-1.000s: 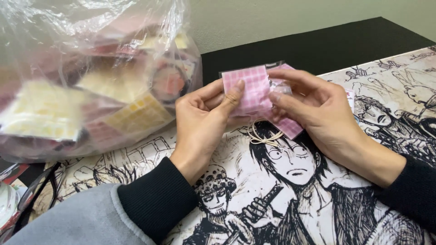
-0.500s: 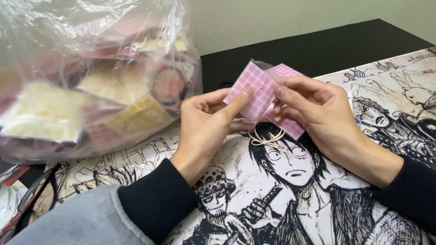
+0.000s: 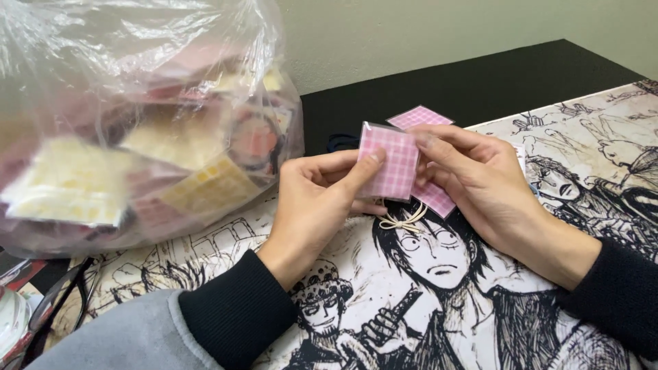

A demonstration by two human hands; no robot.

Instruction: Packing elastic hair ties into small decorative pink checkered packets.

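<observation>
Centrally, left hand (image 3: 312, 202) pinching a pink checked packet (image 3: 388, 161), thumb pressed on its left edge, other fingers curled behind. Right hand (image 3: 480, 181) closed on the same bundle from the other side, fingertips on the packet's right edge and on more pink packets (image 3: 433, 196) fanned out behind and below. One further pink corner (image 3: 418, 116) poking up just above the right fingers. Under both hands, touching neither, a pale rubber band (image 3: 403, 221) lying looped on the mat (image 3: 480, 294), a black-and-white comic-drawn desk mat. Black sleeves at both wrists, grey cloth (image 3: 110, 339) near the left forearm. Left of the left hand, close by, a big clear plastic bag (image 3: 137, 116) stuffed with yellow and pink checked packets. Beyond the hands, bare black desk (image 3: 480, 75), then a pale wall. Far lower left, glasses (image 3: 58, 301) lying at the mat's edge.
</observation>
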